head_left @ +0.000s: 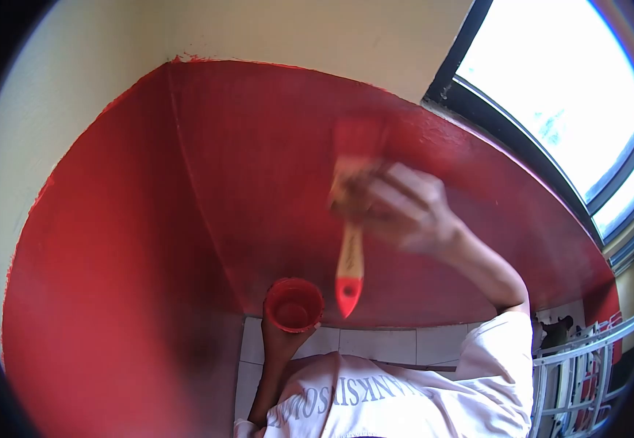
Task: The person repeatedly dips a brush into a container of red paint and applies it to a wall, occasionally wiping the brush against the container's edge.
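My right hand (404, 204) is closed around the wooden handle of a paintbrush (351, 252). Its red-covered bristles point up against the red wall (258, 146), and the red-tipped handle end hangs down. Hand and bristles are blurred by motion. Lower down, my left hand (287, 342) holds a small red cup (293, 305) from below and the side. Red paint coats the inside of the cup, whose opening faces up toward me.
Cream wall (295, 33) lies above the uneven red edge. A dark-framed window (550, 80) is at upper right. Metal rails of a ladder-like frame (572, 365) stand at lower right. Pale floor tiles (379, 343) show below the wall.
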Motion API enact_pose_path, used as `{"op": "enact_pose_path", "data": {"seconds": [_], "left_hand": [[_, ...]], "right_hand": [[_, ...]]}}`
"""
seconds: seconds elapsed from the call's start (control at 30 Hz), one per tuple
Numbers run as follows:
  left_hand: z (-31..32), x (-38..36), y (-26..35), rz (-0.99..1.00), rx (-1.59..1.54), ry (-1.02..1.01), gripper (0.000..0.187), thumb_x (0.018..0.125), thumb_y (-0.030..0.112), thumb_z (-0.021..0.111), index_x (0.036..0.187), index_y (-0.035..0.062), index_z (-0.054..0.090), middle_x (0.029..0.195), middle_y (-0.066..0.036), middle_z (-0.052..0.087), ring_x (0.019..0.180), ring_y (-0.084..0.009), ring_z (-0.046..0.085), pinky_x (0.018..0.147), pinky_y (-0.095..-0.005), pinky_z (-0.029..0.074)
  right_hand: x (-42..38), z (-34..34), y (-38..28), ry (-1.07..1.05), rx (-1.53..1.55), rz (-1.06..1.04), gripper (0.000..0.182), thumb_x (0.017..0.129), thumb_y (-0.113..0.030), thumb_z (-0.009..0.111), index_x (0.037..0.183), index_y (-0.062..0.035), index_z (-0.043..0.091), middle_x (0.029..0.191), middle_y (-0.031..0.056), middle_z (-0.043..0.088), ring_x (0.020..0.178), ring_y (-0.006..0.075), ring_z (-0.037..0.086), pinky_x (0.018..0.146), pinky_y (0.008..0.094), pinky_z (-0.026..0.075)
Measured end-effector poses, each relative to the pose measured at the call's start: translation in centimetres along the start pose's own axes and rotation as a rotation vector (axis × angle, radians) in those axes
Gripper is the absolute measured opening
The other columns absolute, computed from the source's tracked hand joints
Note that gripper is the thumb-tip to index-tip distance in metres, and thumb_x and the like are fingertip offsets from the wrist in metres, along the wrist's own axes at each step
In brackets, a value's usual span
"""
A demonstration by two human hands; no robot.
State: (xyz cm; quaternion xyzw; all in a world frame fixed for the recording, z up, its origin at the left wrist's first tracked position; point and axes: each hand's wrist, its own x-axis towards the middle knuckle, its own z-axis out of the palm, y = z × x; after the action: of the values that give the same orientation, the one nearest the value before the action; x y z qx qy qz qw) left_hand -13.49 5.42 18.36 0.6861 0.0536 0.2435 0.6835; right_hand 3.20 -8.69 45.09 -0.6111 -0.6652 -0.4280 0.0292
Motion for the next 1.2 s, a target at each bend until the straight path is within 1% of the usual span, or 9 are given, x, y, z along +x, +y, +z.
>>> {"op": "enact_pose_path", "data": {"seconds": [0.1, 0.23, 0.43, 0.6, 0.73, 0.93, 1.03, 1.13, 1.2], "left_hand": [[0.2, -0.1, -0.2, 0.036, 0.007, 0.018, 0.093, 0.055, 0.010, 0.091, 0.134, 0.0044, 0.043, 0.129, -0.013, 0.056, 0.118, -0.0260, 0.057, 0.098, -0.0403, 0.048], [1.1, -0.3, 0.3, -0.033, 0.017, 0.010, 0.091, 0.055, 0.010, 0.091, 0.133, 0.0045, 0.045, 0.127, -0.013, 0.057, 0.117, -0.0265, 0.057, 0.097, -0.0402, 0.048], [1.8, -0.3, 0.2, -0.070, -0.052, 0.001, 0.086, 0.056, 0.011, 0.091, 0.130, 0.0046, 0.048, 0.123, -0.012, 0.060, 0.113, -0.0252, 0.059, 0.095, -0.0388, 0.049], [3.6, 0.0, 1.0, -0.067, -0.022, -0.011, 0.084, 0.056, 0.010, 0.091, 0.128, 0.0043, 0.049, 0.123, -0.011, 0.059, 0.113, -0.0239, 0.059, 0.095, -0.0379, 0.048], [3.7, -0.1, 0.0, -0.033, 0.002, -0.025, 0.081, 0.057, 0.009, 0.091, 0.127, 0.0046, 0.050, 0.123, -0.010, 0.059, 0.113, -0.0233, 0.059, 0.096, -0.0379, 0.048], [4.9, -0.5, 0.0, -0.116, -0.010, -0.086, 0.082, 0.056, 0.008, 0.091, 0.128, 0.0057, 0.051, 0.124, -0.009, 0.059, 0.114, -0.0232, 0.058, 0.097, -0.0379, 0.047], [4.3, -1.0, -2.7, -0.166, 0.080, -0.133, 0.083, 0.058, 0.001, 0.088, 0.130, 0.0052, 0.047, 0.126, -0.010, 0.057, 0.117, -0.0227, 0.057, 0.097, -0.0379, 0.048], [5.0, -0.6, -1.4, -0.058, 0.035, -0.101, 0.083, 0.057, 0.001, 0.087, 0.130, 0.0055, 0.048, 0.124, -0.010, 0.058, 0.115, -0.0224, 0.057, 0.096, -0.0376, 0.048], [4.7, -0.8, -1.6, -0.100, 0.018, -0.104, 0.084, 0.057, 0.001, 0.087, 0.130, 0.0057, 0.047, 0.124, -0.010, 0.058, 0.115, -0.0228, 0.058, 0.097, -0.0375, 0.048]], "right_hand": [[-3.4, 0.8, -3.2, -0.181, 0.303, 0.048, 0.027, 0.069, -0.013, 0.075, 0.096, -0.0156, 0.072, 0.100, 0.0009, 0.063, 0.081, 0.0165, 0.064, 0.054, 0.0253, 0.057], [-2.2, -3.8, 1.6, 0.259, -0.203, 0.027, 0.018, 0.067, -0.015, 0.079, 0.085, -0.0177, 0.073, 0.095, 0.0027, 0.066, 0.073, 0.0178, 0.065, 0.055, 0.0282, 0.058], [-7.9, -0.6, -2.9, -0.147, 0.192, 0.093, 0.019, 0.072, -0.017, 0.078, 0.089, -0.0201, 0.073, 0.093, -0.0002, 0.065, 0.077, 0.0134, 0.063, 0.047, 0.0237, 0.053], [-7.0, -6.0, 2.4, 0.230, -0.226, 0.116, 0.025, 0.069, -0.019, 0.077, 0.094, -0.0240, 0.077, 0.101, 0.0028, 0.068, 0.079, 0.0168, 0.067, 0.067, 0.0296, 0.061], [-11.4, -2.1, -0.9, -0.146, 0.110, 0.112, 0.029, 0.073, -0.018, 0.074, 0.102, -0.0212, 0.071, 0.091, -0.0043, 0.064, 0.091, 0.0143, 0.065, 0.051, 0.0242, 0.057], [-10.0, -7.6, 3.1, 0.247, -0.190, 0.144, 0.027, 0.069, -0.020, 0.075, 0.095, -0.0220, 0.075, 0.097, 0.0013, 0.069, 0.077, 0.0176, 0.066, 0.059, 0.0289, 0.058], [-13.3, -4.5, 0.7, -0.099, -0.057, 0.166, 0.028, 0.074, -0.018, 0.075, 0.101, -0.0229, 0.072, 0.097, -0.0023, 0.066, 0.088, 0.0157, 0.065, 0.053, 0.0269, 0.057], [-12.8, -5.8, -0.1, 0.033, 0.202, 0.276, 0.034, 0.071, -0.016, 0.076, 0.103, -0.0247, 0.073, 0.099, -0.0010, 0.068, 0.080, 0.0144, 0.064, 0.054, 0.0268, 0.057], [-11.4, -7.4, 2.6, 0.271, -0.057, 0.165, 0.034, 0.067, -0.017, 0.076, 0.101, -0.0231, 0.076, 0.102, 0.0021, 0.069, 0.075, 0.0169, 0.064, 0.057, 0.0281, 0.058]]}}
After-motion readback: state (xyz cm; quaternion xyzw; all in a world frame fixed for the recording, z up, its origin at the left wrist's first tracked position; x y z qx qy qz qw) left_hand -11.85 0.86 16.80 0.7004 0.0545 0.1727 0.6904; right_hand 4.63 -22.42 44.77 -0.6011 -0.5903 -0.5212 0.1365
